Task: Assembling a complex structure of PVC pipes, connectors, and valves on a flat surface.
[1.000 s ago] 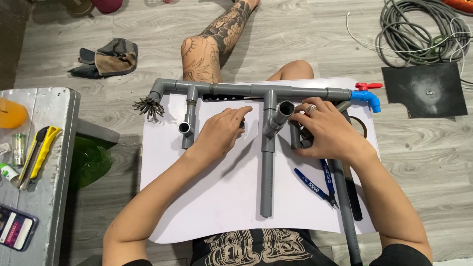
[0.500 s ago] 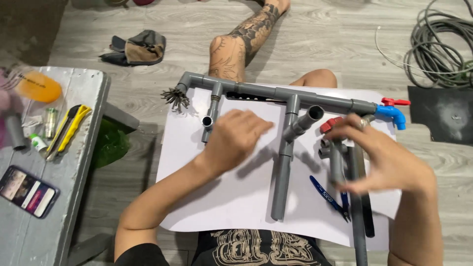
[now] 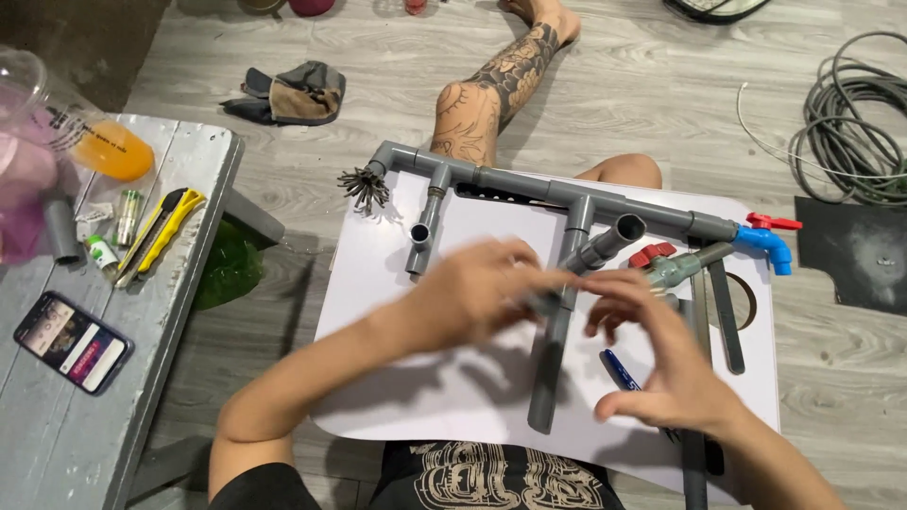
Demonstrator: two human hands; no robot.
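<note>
We see a grey plastic pipe assembly (image 3: 567,194) lying on a smooth white board (image 3: 397,283) across the person's lap. The pipe is matte and round, built from straight lengths and tee fittings: a long run crosses the far side of the board, one short branch near its left end shows an open round mouth, and a longer stem drops from the middle toward the near edge. At the left end of the run sits a dark spiky nozzle head (image 3: 364,187); at the right end, a blue tap with a red handle (image 3: 767,241). Just this side of the run, right of the stem, lies a grey valve with a red lever (image 3: 673,267). A blue pen (image 3: 621,368) rests on the board right of the stem.

Our left hand (image 3: 472,288) is blurred, its fingers curled loosely at the stem where an angled open-ended branch leaves it; we cannot tell whether it grips the pipe or only touches it. Our right hand (image 3: 657,354) hovers right of the stem, fingers spread and bent, with nothing visibly held.

Left of the board stands a worn grey painted bench (image 3: 179,312) carrying a phone (image 3: 73,342) and a yellow utility knife (image 3: 165,227). Beyond the board's right side, coiled grey cable (image 3: 850,142) lies on the pale wood-grain floor.
</note>
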